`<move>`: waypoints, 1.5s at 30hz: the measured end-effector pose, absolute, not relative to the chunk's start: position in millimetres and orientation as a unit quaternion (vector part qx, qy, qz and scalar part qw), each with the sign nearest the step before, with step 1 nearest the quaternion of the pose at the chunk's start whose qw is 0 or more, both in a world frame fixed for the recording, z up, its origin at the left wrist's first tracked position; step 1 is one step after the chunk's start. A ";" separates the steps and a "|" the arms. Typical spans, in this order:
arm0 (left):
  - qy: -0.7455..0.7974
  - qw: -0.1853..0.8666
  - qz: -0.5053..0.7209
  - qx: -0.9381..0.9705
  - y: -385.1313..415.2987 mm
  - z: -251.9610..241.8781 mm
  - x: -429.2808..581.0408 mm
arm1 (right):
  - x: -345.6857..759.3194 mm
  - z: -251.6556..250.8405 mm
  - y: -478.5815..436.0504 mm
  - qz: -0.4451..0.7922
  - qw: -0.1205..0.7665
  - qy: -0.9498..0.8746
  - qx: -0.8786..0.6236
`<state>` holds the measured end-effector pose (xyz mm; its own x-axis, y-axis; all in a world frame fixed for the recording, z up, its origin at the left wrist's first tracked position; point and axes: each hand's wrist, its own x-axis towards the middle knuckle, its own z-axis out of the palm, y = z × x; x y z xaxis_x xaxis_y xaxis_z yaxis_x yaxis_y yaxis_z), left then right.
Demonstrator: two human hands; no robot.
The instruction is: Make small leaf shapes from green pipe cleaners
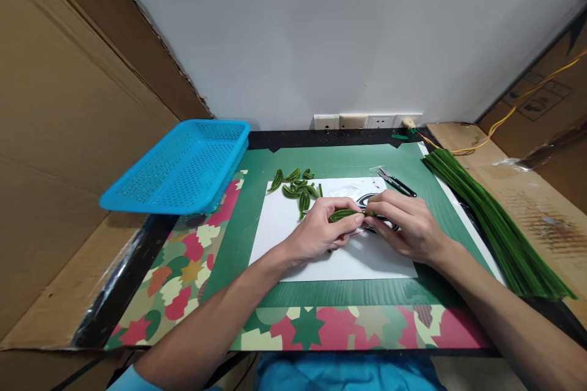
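Between both hands is a green leaf shape bent from fuzzy pipe cleaner (343,214). My left hand (321,226) pinches its body between thumb and fingers. At its right end the fingertips of my right hand (406,220) are closed on the narrow tip. Both hands are above a white sheet of paper (293,269). Several finished-looking pipe cleaner leaves (291,190) lie beyond my left hand, partly on the sheet's upper left corner. Black-handled scissors (364,198) lie under my right hand, mostly hidden by it.
Small black thread snips (398,183) lie behind my right hand. A thick bundle of long green pipe cleaners (495,226) stretches along the right side. A blue perforated basket (183,204) stands at the left. Wall sockets (380,121) and yellow wires (499,122) are at the back.
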<state>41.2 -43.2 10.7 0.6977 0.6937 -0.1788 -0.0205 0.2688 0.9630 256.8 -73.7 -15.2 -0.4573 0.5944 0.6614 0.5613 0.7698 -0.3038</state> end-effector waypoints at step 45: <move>0.256 0.777 0.251 0.518 -47.7 12.8 39.3 | 258.4 -15.2 -83.5 -0.148 0.396 -0.858 -0.293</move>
